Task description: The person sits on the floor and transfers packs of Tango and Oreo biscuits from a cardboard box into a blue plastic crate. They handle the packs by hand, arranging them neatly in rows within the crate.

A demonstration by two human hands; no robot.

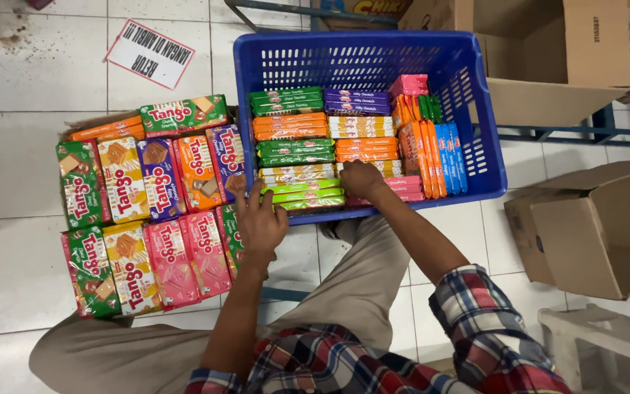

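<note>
Hands at the near wall of a blue plastic crate (475,109) on a tiled floor (30,80). Left hand (260,222) rests on the crate's near-left corner, fingers spread and loose over the rim, fingertips touching the light green wafer packs (304,193) in the front row — not clenched, no pack lifted. Right hand (362,179) lies inside the crate on the front row, fingers curled down onto the pink packs (406,182) just beside the green ones; whether it actually grips one cannot be told, fingertips hidden.

Crate contents: flat packs stacked in rows — green, orange, purple, yellow — plus orange and blue packs (450,157) standing on edge at the right side.

Left of the crate, touching it: an open cardboard tray (85,125) of larger wafer bags (147,219) in green, yellow, purple, orange and pink. Brown cardboard boxes (599,226) stand to the right, well apart from the hands.
</note>
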